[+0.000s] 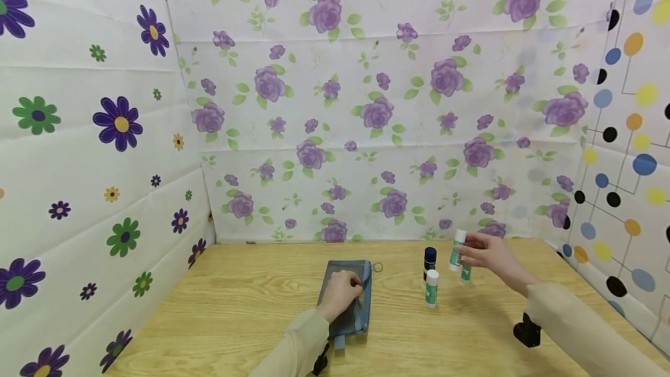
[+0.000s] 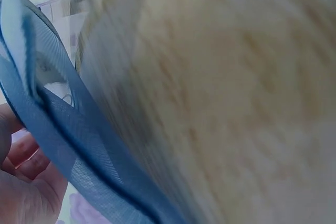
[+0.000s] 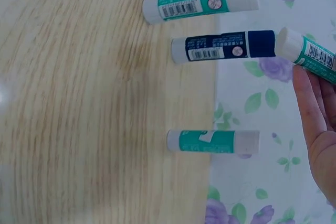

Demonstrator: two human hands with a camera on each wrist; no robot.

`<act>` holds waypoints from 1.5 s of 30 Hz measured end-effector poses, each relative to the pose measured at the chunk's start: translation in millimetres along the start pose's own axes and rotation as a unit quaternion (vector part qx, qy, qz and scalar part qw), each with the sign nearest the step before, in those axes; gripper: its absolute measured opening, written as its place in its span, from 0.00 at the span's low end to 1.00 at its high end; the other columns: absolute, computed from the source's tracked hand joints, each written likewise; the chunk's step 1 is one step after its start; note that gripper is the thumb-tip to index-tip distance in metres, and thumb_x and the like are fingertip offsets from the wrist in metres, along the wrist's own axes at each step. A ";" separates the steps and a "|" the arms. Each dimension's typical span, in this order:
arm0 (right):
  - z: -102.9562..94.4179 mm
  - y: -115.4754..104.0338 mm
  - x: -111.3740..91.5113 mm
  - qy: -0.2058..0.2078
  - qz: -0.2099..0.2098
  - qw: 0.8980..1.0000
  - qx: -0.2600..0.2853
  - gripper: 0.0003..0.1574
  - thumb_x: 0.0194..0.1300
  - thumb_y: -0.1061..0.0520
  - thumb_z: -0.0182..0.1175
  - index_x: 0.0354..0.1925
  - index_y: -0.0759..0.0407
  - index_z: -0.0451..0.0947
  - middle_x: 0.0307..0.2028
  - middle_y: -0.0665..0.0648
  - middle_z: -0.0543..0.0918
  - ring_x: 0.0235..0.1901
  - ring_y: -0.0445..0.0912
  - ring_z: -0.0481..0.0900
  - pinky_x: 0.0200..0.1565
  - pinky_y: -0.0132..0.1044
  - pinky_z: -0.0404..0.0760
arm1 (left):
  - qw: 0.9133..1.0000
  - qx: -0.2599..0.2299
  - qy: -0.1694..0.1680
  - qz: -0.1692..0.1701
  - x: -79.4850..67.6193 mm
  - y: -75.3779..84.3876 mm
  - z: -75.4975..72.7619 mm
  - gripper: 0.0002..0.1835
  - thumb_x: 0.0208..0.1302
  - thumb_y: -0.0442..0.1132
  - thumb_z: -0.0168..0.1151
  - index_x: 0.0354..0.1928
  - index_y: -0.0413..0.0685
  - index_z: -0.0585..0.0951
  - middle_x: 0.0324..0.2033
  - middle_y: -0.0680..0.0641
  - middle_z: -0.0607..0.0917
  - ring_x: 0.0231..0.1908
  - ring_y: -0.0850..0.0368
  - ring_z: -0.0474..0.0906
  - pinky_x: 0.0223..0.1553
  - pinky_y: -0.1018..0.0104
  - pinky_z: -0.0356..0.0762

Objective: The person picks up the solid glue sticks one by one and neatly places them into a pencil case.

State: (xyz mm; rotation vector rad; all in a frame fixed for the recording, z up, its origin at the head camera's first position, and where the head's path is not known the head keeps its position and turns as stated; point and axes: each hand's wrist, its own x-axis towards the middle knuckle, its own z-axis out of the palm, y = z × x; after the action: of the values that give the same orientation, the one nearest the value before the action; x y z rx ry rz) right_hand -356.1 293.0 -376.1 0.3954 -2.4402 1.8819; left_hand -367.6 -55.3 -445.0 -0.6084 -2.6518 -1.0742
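Observation:
A blue mesh zip pouch [image 1: 366,301] lies on the table, and my left hand [image 1: 341,294] pinches it near its zipped edge. In the left wrist view the curled fingers [image 2: 31,163] are beside the pouch's blue edge [image 2: 89,150]. My right hand [image 1: 492,258] grips a green-labelled glue stick [image 1: 456,251] with a white cap, raised above the table. Around it stand a navy glue stick [image 1: 430,260], a green glue stick [image 1: 431,290] nearer me, and another green glue stick [image 1: 466,274] partly behind the right hand. All three show upright in the right wrist view.
The wood-grain table [image 1: 251,307] runs back to a flowered cloth wall [image 1: 335,109]. Patterned cloths also hang at left [image 1: 78,162] and right [image 1: 623,150]. A small metal ring [image 1: 378,267] sticks out from the pouch's far corner.

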 end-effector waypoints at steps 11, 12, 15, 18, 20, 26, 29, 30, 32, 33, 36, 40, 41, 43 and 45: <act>19.2 -18.6 11.1 -0.019 -0.004 0.999 0.043 0.30 0.61 0.56 0.59 0.53 0.76 0.63 0.44 0.68 0.71 0.43 0.54 0.75 0.43 0.47 0.73 | 1.000 -0.017 0.006 -0.007 -0.5 -2.4 -0.8 0.04 0.52 0.27 0.60 0.31 0.38 0.82 0.25 0.51 0.79 0.25 0.58 0.74 0.25 0.64 0.72; 20.9 -20.2 12.0 -0.021 -0.007 0.999 0.046 0.28 0.61 0.56 0.59 0.51 0.75 0.64 0.43 0.67 0.71 0.42 0.54 0.75 0.43 0.47 0.74 | 1.000 -0.016 0.006 -0.008 -0.1 -2.7 -0.6 0.04 0.52 0.27 0.60 0.31 0.38 0.82 0.25 0.51 0.79 0.25 0.58 0.74 0.25 0.64 0.72; 26.5 -24.7 14.4 -0.023 -0.011 0.998 0.053 0.23 0.61 0.57 0.59 0.46 0.74 0.66 0.40 0.66 0.73 0.41 0.55 0.75 0.43 0.47 0.74 | 1.000 -0.015 0.007 -0.008 0.9 -3.3 -0.1 0.04 0.52 0.28 0.61 0.31 0.38 0.82 0.25 0.51 0.79 0.25 0.58 0.75 0.25 0.64 0.72; 33.3 -28.3 16.5 -0.019 -0.011 0.998 0.059 0.24 0.61 0.58 0.59 0.47 0.76 0.66 0.40 0.66 0.73 0.41 0.54 0.75 0.43 0.48 0.73 | 1.000 -0.016 0.007 -0.009 1.7 -4.8 0.5 0.04 0.52 0.27 0.61 0.31 0.38 0.82 0.24 0.52 0.79 0.25 0.58 0.75 0.25 0.64 0.72; 38.3 -31.2 18.4 -0.016 -0.008 0.998 0.064 0.27 0.61 0.58 0.59 0.50 0.77 0.64 0.41 0.66 0.73 0.41 0.53 0.75 0.44 0.49 0.72 | 1.000 -0.016 0.007 -0.010 1.8 -5.0 0.1 0.04 0.52 0.27 0.61 0.31 0.38 0.82 0.24 0.52 0.79 0.25 0.59 0.74 0.25 0.65 0.72; 50.3 -40.2 23.5 -0.020 0.000 0.998 0.068 0.33 0.62 0.58 0.58 0.56 0.78 0.60 0.45 0.67 0.71 0.43 0.52 0.75 0.47 0.49 0.70 | 1.000 -0.017 0.012 -0.004 2.1 -3.2 -1.7 0.05 0.51 0.27 0.60 0.31 0.37 0.82 0.24 0.51 0.80 0.25 0.58 0.75 0.26 0.65 0.72; 57.0 -43.2 25.9 -0.022 0.004 0.997 0.068 0.31 0.61 0.59 0.59 0.55 0.77 0.62 0.45 0.67 0.72 0.43 0.53 0.75 0.46 0.49 0.70 | 1.000 -0.016 0.016 0.002 2.2 -3.2 -1.5 0.05 0.51 0.26 0.60 0.31 0.37 0.82 0.24 0.50 0.80 0.26 0.57 0.75 0.26 0.64 0.72; 59.5 -44.0 26.6 -0.026 0.002 0.997 0.066 0.31 0.61 0.58 0.58 0.55 0.77 0.62 0.45 0.67 0.72 0.43 0.53 0.75 0.46 0.50 0.70 | 1.000 -0.015 0.016 0.001 2.3 -3.5 -1.1 0.05 0.51 0.26 0.60 0.31 0.37 0.82 0.24 0.50 0.80 0.26 0.57 0.75 0.26 0.64 0.72; 65.1 -45.9 28.2 -0.032 0.000 0.997 0.063 0.29 0.62 0.58 0.58 0.54 0.77 0.64 0.44 0.67 0.72 0.43 0.53 0.75 0.46 0.49 0.71 | 1.000 -0.015 0.017 0.002 2.4 -4.4 -0.8 0.05 0.51 0.26 0.61 0.31 0.37 0.82 0.24 0.50 0.80 0.25 0.57 0.75 0.26 0.64 0.72; 68.2 -47.0 28.6 -0.031 0.001 0.997 0.064 0.28 0.61 0.58 0.58 0.53 0.76 0.65 0.43 0.67 0.73 0.42 0.54 0.75 0.45 0.49 0.71 | 1.000 -0.015 0.018 0.002 2.6 -4.9 -0.5 0.05 0.51 0.26 0.61 0.31 0.37 0.82 0.24 0.50 0.80 0.25 0.57 0.75 0.26 0.64 0.72; 75.9 -49.2 29.6 -0.039 -0.004 0.997 0.065 0.28 0.62 0.58 0.58 0.53 0.76 0.65 0.44 0.67 0.73 0.42 0.55 0.76 0.44 0.49 0.72 | 1.000 -0.019 0.017 0.002 3.0 -6.3 -0.2 0.05 0.51 0.25 0.61 0.31 0.37 0.82 0.24 0.50 0.80 0.25 0.57 0.75 0.26 0.64 0.72; 83.6 -51.0 30.2 -0.041 -0.003 0.997 0.072 0.28 0.61 0.59 0.58 0.54 0.76 0.65 0.45 0.68 0.73 0.43 0.56 0.75 0.43 0.47 0.74 | 1.000 -0.022 0.016 0.001 3.3 -7.0 -0.6 0.05 0.52 0.26 0.61 0.31 0.36 0.82 0.25 0.50 0.80 0.26 0.57 0.75 0.26 0.64 0.72; 85.4 -51.3 30.4 -0.041 -0.001 0.996 0.073 0.28 0.61 0.60 0.58 0.54 0.77 0.65 0.45 0.68 0.73 0.43 0.56 0.75 0.43 0.47 0.74 | 1.000 -0.024 0.016 0.002 3.4 -6.7 -0.8 0.05 0.51 0.26 0.61 0.31 0.36 0.82 0.25 0.50 0.80 0.26 0.57 0.75 0.26 0.64 0.72; 88.6 -51.8 31.1 -0.045 0.000 0.996 0.072 0.28 0.62 0.60 0.58 0.54 0.77 0.65 0.45 0.68 0.73 0.44 0.56 0.75 0.43 0.47 0.74 | 1.000 -0.023 0.015 0.001 3.5 -6.7 -1.0 0.05 0.51 0.26 0.61 0.32 0.36 0.82 0.25 0.50 0.80 0.26 0.56 0.76 0.27 0.64 0.73; 91.8 -52.2 31.9 -0.049 0.002 0.996 0.074 0.26 0.62 0.60 0.57 0.53 0.76 0.66 0.45 0.67 0.73 0.44 0.56 0.75 0.43 0.46 0.74 | 1.000 -0.023 0.014 -0.001 3.6 -6.4 -1.2 0.05 0.52 0.26 0.61 0.32 0.36 0.82 0.25 0.50 0.80 0.26 0.56 0.76 0.27 0.64 0.73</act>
State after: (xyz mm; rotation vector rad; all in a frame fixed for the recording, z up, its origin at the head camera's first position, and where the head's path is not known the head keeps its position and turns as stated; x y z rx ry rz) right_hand -363.8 187.3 -345.3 0.5022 -2.3677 2.1009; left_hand -373.7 -59.2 -446.8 -0.5945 -2.6105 -1.1375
